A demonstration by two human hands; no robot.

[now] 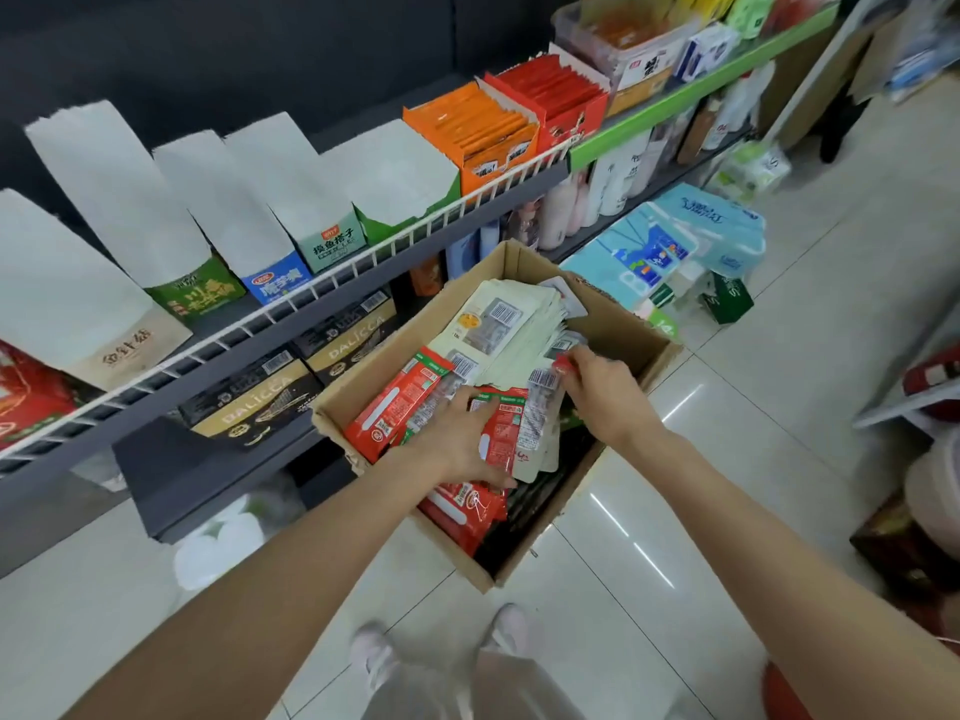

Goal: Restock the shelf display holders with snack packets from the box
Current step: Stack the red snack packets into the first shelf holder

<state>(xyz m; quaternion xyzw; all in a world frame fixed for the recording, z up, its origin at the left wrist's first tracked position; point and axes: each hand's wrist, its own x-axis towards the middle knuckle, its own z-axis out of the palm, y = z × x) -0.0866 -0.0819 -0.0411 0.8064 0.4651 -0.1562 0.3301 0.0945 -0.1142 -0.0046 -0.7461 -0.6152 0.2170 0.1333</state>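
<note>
While the cardboard box (618, 324) stands on the floor against the shelf, red snack packets (400, 402) and pale packets (498, 324) fill it. The left hand (457, 439) grips a red bundle; the right hand (602, 387) pinches one packet near the far rim. Display holders (119, 200) above stand open behind the wire rail (311, 288). Bare floor tiles (727, 459) lie on the right.

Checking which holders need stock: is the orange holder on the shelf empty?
No, the orange holder is packed with upright orange packets.
</note>
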